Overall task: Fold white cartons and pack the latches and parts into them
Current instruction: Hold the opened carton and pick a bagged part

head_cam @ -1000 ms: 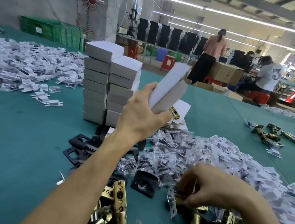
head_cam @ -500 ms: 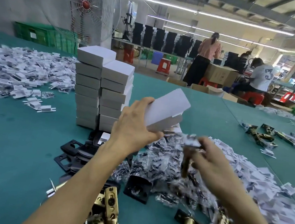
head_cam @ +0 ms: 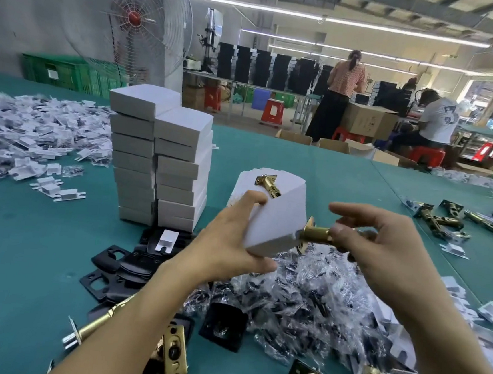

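Green bench (head_cam: 26, 242): left hand (head_cam: 231, 245) grips carton (head_cam: 272, 222); right hand (head_cam: 383, 249) pinches latch (head_cam: 315, 234). A tilted latch could jam at the carton mouth.

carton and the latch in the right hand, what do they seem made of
The carton in the left hand looks like thin white paperboard, matte, with sharp folded creases. The latch pinched by the right hand looks like metal with a glossy brass-coloured finish; solid brass or plating, cannot tell.

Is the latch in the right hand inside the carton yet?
Not in: latch plate sits at carton end, barrel outside, pinched by right hand.
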Demonstrator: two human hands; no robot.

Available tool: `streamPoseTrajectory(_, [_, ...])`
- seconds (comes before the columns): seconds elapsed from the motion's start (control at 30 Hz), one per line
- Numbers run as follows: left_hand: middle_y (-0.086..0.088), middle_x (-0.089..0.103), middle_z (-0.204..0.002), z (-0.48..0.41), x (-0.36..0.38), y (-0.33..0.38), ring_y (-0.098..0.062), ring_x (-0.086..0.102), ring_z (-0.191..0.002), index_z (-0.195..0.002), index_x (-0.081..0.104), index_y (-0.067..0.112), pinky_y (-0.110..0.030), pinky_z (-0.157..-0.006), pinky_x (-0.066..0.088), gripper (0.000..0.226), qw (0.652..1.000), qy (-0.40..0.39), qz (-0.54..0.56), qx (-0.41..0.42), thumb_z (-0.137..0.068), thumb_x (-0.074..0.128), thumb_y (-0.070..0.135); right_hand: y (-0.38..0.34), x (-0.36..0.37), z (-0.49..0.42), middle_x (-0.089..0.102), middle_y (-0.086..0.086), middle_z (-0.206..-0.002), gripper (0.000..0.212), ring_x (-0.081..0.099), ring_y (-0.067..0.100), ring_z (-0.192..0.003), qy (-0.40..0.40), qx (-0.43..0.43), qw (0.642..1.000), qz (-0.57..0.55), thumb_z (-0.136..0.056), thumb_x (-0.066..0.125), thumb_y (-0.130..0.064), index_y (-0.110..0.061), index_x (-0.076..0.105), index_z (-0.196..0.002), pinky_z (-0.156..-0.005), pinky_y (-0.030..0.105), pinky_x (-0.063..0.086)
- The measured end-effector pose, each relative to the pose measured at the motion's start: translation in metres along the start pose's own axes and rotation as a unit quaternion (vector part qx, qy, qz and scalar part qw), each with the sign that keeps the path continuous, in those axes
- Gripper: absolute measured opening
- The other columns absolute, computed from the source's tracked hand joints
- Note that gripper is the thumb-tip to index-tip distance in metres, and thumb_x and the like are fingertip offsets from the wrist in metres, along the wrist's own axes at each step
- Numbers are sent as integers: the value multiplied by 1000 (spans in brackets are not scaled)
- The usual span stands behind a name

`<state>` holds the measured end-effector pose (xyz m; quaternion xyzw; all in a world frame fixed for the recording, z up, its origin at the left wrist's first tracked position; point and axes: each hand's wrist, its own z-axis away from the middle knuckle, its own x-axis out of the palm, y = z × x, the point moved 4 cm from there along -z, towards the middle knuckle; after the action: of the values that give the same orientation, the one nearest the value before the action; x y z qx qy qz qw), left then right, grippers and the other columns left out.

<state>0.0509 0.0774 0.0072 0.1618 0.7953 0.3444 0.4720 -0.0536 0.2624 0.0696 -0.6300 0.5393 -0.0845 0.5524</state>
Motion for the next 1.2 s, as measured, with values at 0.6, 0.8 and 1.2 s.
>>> streamPoseTrajectory(0.6, [-29, 63, -121, 22, 15, 7, -39, 67, -98, -130, 49, 12, -38, -54, 60, 64, 835, -326, 423, -135, -70, 69, 25, -31, -5, 2, 72, -4, -93, 40, 72, 14, -83, 113, -206, 950, -206, -72, 78, -7, -24, 63, -104, -75, 21, 58])
streamPoseTrajectory(0.8, [-29, 60, -112, 18, 18, 9, -44, 63, -103, -128, 51, 9, -40, -55, 60, 65, 846, -295, 428, -122, -68, 74, 18, -34, 28, 9, 75, 0, -85, 23, 72, 14, -77, 33, -173, 966, -188, -73, 82, -8, -20, 72, -90, -68, 25, 59])
streamPoseTrajectory(1.2, [-23, 68, -100, 13, 11, 13, -33, 70, -86, -113, 63, 14, -41, -54, 59, 46, 845, -246, 469, -74, -68, 69, 10, -25, 40, 9, 73, 0, -86, 16, 67, 20, -88, 121, -132, 968, -175, -81, 80, -15, -29, 73, -84, -80, 39, 55])
